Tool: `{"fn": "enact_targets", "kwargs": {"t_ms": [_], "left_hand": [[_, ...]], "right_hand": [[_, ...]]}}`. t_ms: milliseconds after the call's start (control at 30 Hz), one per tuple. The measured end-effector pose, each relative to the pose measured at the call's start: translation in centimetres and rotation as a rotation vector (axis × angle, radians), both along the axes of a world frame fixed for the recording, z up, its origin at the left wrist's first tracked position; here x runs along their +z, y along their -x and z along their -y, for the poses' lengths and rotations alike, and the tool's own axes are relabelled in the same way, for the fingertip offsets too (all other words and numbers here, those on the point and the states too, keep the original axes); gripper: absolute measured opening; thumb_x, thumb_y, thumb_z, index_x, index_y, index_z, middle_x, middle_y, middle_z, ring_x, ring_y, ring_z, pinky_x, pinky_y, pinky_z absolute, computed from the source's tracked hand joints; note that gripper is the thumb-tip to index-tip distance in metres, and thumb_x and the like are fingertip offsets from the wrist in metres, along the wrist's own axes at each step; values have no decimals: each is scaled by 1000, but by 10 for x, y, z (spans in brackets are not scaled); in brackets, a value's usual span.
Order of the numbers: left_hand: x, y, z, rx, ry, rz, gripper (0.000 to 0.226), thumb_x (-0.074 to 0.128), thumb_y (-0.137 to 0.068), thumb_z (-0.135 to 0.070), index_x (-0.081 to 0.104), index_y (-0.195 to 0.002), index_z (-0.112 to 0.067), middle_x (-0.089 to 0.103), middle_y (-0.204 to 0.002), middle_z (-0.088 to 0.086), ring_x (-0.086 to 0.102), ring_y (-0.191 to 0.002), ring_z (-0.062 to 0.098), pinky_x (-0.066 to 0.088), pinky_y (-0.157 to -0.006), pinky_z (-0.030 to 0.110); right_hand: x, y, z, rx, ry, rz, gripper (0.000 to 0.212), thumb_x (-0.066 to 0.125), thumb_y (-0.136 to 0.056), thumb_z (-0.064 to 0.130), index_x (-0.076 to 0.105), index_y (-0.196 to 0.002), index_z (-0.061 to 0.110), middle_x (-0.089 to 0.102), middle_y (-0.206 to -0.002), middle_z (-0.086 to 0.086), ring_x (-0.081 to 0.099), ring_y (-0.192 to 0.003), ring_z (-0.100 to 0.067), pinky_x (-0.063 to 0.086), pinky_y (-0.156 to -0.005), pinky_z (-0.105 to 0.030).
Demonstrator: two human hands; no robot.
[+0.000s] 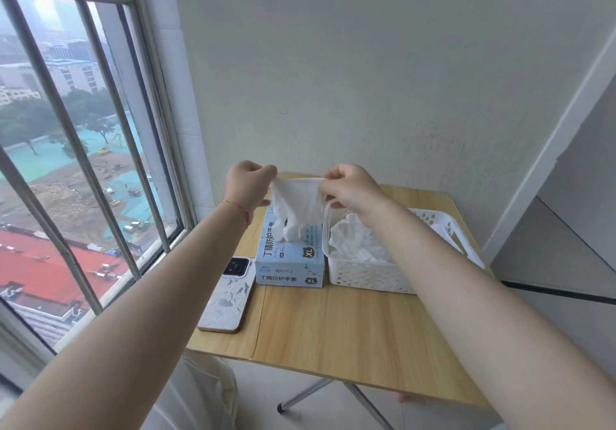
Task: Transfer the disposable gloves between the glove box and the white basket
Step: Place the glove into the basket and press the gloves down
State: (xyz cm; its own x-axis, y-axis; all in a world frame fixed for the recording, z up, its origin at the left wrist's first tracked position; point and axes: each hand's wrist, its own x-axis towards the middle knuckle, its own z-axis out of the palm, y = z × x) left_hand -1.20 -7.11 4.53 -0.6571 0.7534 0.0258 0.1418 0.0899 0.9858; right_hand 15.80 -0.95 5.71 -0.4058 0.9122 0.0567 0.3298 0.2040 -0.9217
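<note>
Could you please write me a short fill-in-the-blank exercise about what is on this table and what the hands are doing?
1. Both hands, left hand and right hand, hold one white ____ stretched between them.
2. The glove box stands directly left of the white ____.
3. The phone lies on the table with its screen facing ____.
4. The size printed on the box is ____.

Missing words: glove; basket; down; XL

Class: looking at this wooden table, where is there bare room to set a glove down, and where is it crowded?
Free: the broad near part of the table, in front of the glove box and white basket and right of the phone. Crowded: the far half, where box and basket sit side by side below both hands.
</note>
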Motion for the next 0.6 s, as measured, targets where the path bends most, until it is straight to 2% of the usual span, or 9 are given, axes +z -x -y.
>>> {"fn": "enact_targets", "kwargs": {"t_ms": [100, 133, 200, 233, 300, 433, 600], "left_hand": [[2, -3, 5, -39, 61, -214, 5, 62, -78, -12, 59, -79, -15, 55, -74, -2, 51, -69, 18, 46, -61, 24], [5, -7, 7, -86, 16, -221, 10, 61, -79, -9, 63, -87, -16, 60, -81, -4, 54, -73, 15, 45, -62, 24], [12, -15, 11, -280, -91, -124, 23, 60, -77, -9, 68, -98, -16, 67, -95, -3, 60, -84, 10, 48, -74, 22], [14, -18, 12, -389, -109, -102, 27, 61, -74, -12, 70, -99, -15, 69, -97, -2, 62, -86, 10, 50, -78, 23], [14, -21, 12, -510, -70, -170, 27, 66, -71, -16, 71, -98, -13, 71, -94, 1, 63, -85, 11, 50, -81, 26], [8, -21, 10, -449, -19, -237, 7, 70, -86, -12, 71, -92, -9, 65, -86, 3, 58, -78, 14, 46, -75, 27], [13, -19, 12, -459, -56, -251, 9, 73, -85, -16, 72, -87, -7, 65, -79, 1, 57, -70, 10, 46, -68, 24]], "right_hand": [[10, -1, 1, -10, -40, -80, 11, 62, -78, 5, 66, -82, 15, 64, -75, 1, 58, -68, -13, 48, -65, -24], [13, 0, 3, 6, -51, -89, 10, 63, -79, 7, 68, -82, 16, 64, -77, 2, 57, -70, -11, 48, -67, -24], [19, 1, 6, 38, -78, -105, 7, 66, -80, 11, 69, -83, 16, 64, -80, 3, 57, -73, -10, 48, -72, -25], [21, 1, 8, 45, -93, -107, 5, 67, -81, 13, 69, -85, 16, 63, -80, 4, 56, -73, -10, 47, -71, -24], [24, 0, 10, 38, -119, -97, 6, 67, -82, 13, 66, -87, 16, 59, -79, 6, 54, -70, -8, 45, -66, -19], [23, -3, 9, 9, -140, -72, 5, 66, -82, 15, 64, -85, 18, 58, -78, 7, 53, -70, -9, 43, -61, -19], [30, -6, 8, -11, -162, -84, 5, 60, -84, 17, 59, -80, 18, 54, -73, 8, 49, -66, -10, 41, -61, -24]]}}
